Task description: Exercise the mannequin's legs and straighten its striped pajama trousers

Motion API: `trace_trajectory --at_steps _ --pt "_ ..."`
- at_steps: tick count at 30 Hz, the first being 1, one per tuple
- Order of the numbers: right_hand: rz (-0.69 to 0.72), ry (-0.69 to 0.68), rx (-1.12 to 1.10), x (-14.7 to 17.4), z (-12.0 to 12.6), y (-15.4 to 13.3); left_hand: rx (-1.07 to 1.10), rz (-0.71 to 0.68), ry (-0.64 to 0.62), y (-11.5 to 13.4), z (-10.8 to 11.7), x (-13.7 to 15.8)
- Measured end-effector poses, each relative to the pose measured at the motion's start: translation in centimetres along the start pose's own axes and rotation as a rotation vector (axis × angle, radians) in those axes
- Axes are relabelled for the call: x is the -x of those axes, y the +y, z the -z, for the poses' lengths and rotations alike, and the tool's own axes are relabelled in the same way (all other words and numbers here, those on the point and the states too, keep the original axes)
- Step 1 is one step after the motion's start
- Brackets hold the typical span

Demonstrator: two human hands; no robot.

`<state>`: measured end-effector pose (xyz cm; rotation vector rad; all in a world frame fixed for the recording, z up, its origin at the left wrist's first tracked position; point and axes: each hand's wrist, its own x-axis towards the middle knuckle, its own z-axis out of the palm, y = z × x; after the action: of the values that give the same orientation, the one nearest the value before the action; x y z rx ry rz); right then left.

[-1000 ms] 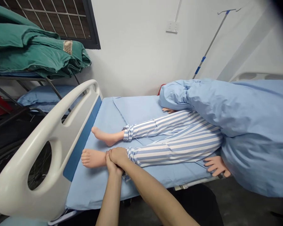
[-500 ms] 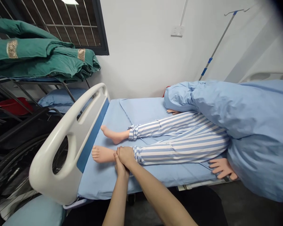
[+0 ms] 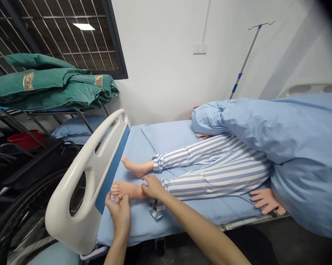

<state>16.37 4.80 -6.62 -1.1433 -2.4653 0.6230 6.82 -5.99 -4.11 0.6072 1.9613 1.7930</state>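
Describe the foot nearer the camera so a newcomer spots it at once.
Start at the bed, with its white-and-blue footboard. Blue-and-white striped trousers lie along it, legs pointing toward that board. The nearer foot is the one with the right hand at its ankle and the left hand by its toes; the farther foot lies closer to the wall.

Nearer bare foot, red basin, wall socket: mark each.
Nearer bare foot point(image 3: 133, 190): head view, on its instep.
Red basin point(image 3: 21, 140): head view, on its outer side.
Wall socket point(image 3: 200, 48): head view, on its faceplate.
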Motion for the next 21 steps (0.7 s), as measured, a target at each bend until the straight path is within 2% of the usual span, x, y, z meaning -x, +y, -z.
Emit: trace_trajectory --at_steps 3,7,9,12,15,18,21 --pt "-0.026 0.045 0.031 -2.6 0.5 0.1 -0.193 -0.201 -0.046 3.1 -1.5 -2.3" --pt "0.003 0.104 0.195 -6.8 0.0 0.8 -0.741 -0.547 -0.181 5.3 -4.9 -7.8" --pt "-0.015 0.057 0.257 -8.7 -0.8 1.6 -1.004 -0.637 -0.207 5.4 -6.5 -10.8" --pt "-0.05 -0.086 0.304 -10.9 -2.0 2.8 -1.292 -0.637 -0.285 5.0 -8.0 -14.1" --pt "-0.08 -0.096 0.321 -11.7 -2.7 3.3 -1.427 -0.615 -0.348 4.6 -8.8 -15.9" --pt "-0.086 -0.038 0.311 -11.5 -2.7 3.3 -1.372 -0.535 -0.41 4.4 -9.4 -17.3" --pt "-0.082 -0.041 0.307 -11.2 -2.5 3.1 -1.264 -0.479 -0.435 4.6 -10.2 -18.9"
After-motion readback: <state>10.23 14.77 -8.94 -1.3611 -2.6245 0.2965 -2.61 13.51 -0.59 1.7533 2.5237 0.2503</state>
